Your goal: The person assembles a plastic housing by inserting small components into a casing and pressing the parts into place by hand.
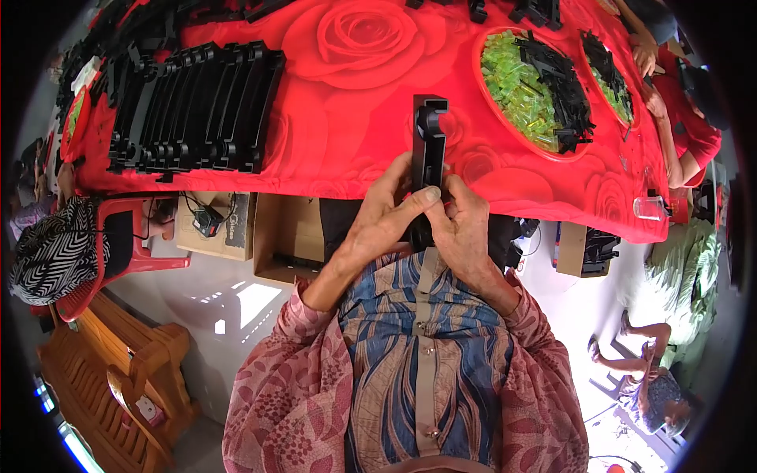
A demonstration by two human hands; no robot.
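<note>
A long black plastic part (430, 146) stands lengthwise in front of me at the table's near edge, its far end over the red cloth. My left hand (388, 213) is closed round its left side, the thumb laid across the top. From the other side my right hand (461, 221) grips it too, with the thumb tips of both hands close together. The part's near end is partly hidden by my hands. Left of it, a row of similar black parts (201, 106) lies side by side on the table.
A red-rimmed tray (490, 94) holds yellow-green translucent pieces and small black strips; a similar smaller tray (611, 79) lies farther right. A clear cup (650, 208) stands near the right corner. Cardboard boxes (288, 229) sit below the table. Other people sit at both sides.
</note>
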